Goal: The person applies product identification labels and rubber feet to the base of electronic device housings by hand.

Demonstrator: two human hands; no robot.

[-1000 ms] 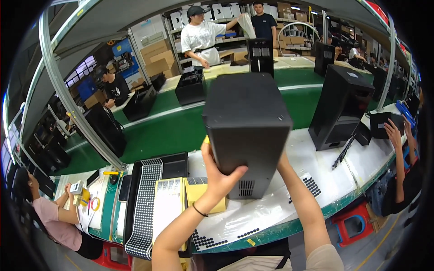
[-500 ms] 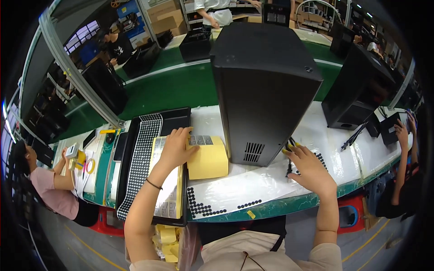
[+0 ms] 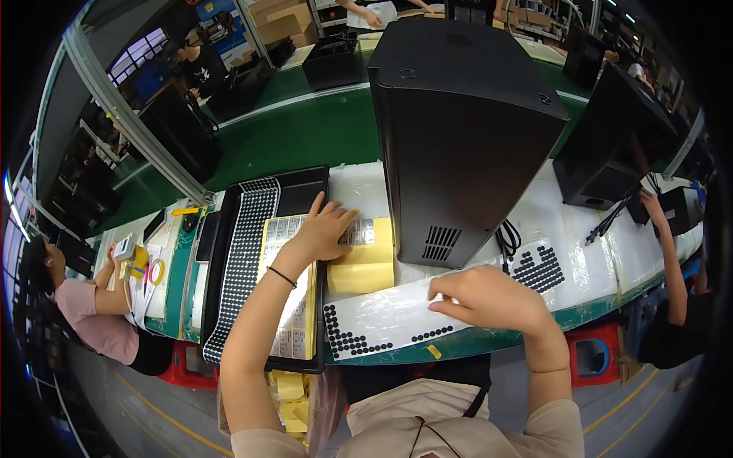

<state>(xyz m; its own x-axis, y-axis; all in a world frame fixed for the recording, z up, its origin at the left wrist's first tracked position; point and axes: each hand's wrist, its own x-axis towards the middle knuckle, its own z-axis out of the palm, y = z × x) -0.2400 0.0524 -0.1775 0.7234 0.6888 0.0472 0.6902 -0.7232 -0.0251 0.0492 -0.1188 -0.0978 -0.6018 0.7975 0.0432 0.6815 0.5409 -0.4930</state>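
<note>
- With the left hand (image 3: 324, 231), palm down and loosely open with fingers apart, touching the upper part of a yellow-backed label sheet (image 3: 360, 278), just left of the tower.
- With the right hand (image 3: 489, 298), bent at the wrist over the white table covering (image 3: 382, 313) in front of the tower, curling the fingers and bringing thumb and forefinger near each other with a narrow gap; impossible to tell about any tiny thing between them.
- At the centre, upright on the white covering: a black computer tower case (image 3: 466, 153), with a slotted vent (image 3: 441, 243) low on the near side, clear of both hands.
- Beside its lower right edge, a bundled black cable (image 3: 508, 240).
- Right of that, rows of round black pads (image 3: 538, 269); more of them near the front edge and by the tray.
- To the left, a black tray (image 3: 305, 179) with a long dotted strip (image 3: 248, 252) and a stack of label sheets (image 3: 292, 343).
- Farther right, a second black tower (image 3: 618, 145).
- Behind, a green conveyor belt (image 3: 305, 130).
</note>
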